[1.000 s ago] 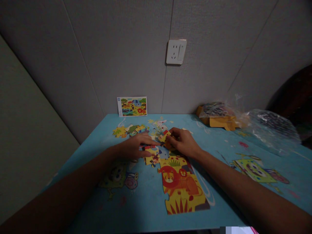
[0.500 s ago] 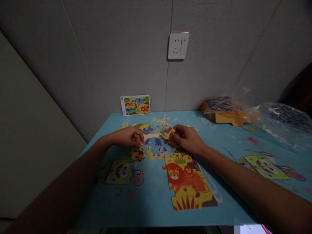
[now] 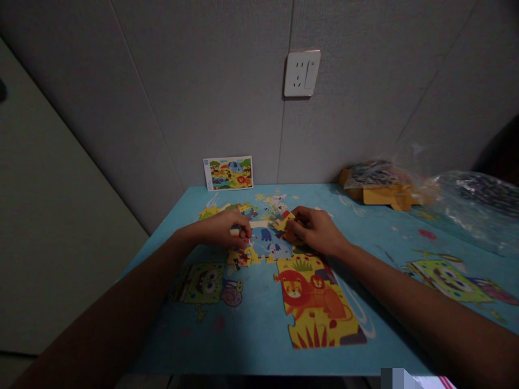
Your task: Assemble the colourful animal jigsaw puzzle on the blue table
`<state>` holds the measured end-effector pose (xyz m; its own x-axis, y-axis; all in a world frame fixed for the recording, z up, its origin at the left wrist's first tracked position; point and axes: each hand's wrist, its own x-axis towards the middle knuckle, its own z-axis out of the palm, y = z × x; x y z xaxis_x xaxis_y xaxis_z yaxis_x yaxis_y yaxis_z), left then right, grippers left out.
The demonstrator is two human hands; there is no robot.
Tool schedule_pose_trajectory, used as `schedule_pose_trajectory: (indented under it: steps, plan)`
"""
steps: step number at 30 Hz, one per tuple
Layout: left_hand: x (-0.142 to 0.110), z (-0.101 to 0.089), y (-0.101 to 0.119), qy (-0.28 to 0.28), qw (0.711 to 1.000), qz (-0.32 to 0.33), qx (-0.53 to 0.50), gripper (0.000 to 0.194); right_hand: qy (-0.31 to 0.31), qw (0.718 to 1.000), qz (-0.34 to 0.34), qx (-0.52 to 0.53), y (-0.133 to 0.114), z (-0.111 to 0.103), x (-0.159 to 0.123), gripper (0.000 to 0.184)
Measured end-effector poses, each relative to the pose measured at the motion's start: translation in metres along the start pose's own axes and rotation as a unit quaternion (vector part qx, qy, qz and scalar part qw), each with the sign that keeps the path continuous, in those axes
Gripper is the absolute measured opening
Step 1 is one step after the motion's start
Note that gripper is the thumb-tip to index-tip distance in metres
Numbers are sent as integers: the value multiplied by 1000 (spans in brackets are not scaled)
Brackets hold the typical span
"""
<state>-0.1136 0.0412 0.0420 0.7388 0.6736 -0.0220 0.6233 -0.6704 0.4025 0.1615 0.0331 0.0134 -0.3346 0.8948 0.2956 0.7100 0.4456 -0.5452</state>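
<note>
My right hand (image 3: 318, 229) pinches a yellow jigsaw puzzle piece (image 3: 286, 217) with red on it, tilted above the joined elephant pieces (image 3: 265, 246). My left hand (image 3: 227, 229) is closed, its curled fingertips over puzzle pieces (image 3: 242, 258) at the elephant's left side; what they hold, if anything, is hidden. Nearer me lies the joined lion section (image 3: 316, 302), touching the elephant part at its upper edge. More yellow and green pieces (image 3: 213, 210) lie behind my left hand, partly covered by it.
A picture card (image 3: 229, 174) of the puzzle leans against the wall (image 3: 182, 81) at the back. An orange-yellow box (image 3: 385, 194) and a clear plastic bag (image 3: 470, 210) stand back right on the blue cartoon-printed table (image 3: 251, 335). A wall socket (image 3: 302, 74) is above.
My left hand has shifted slightly right, its fingers now over the elephant's left edge. My right hand keeps its piece in nearly the same place. The view has moved slightly.
</note>
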Motion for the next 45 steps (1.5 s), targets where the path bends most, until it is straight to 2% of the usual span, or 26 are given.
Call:
schedule_pose_trajectory:
  steps: [5, 8, 16, 29, 37, 42, 45]
  plan:
    - [-6, 0, -6, -12, 999, -9, 38, 54, -9, 1000, 3, -2, 0, -1, 0, 23]
    - [-8, 1, -7, -22, 999, -16, 39, 62, -8, 1000, -2, 0, 1, -1, 0, 22]
    - [-9, 0, 0, -37, 999, 3, 40, 52, 0, 1000, -7, -1, 2, 1, 0, 22]
    - [-8, 4, -12, -34, 998, -11, 42, 50, 7, 1000, -8, -4, 2, 0, 1, 21]
    - [-5, 12, -17, -20, 999, -13, 25, 45, 101, 984, 75, 122, 21, 0, 8, 23]
    - [-4, 13, -17, -14, 999, -10, 31, 44, 84, 986, 80, 121, 21, 3, 8, 23]
    - [-5, 11, -14, -25, 999, -9, 35, 52, 74, 987, 80, 119, 17, 3, 6, 22]
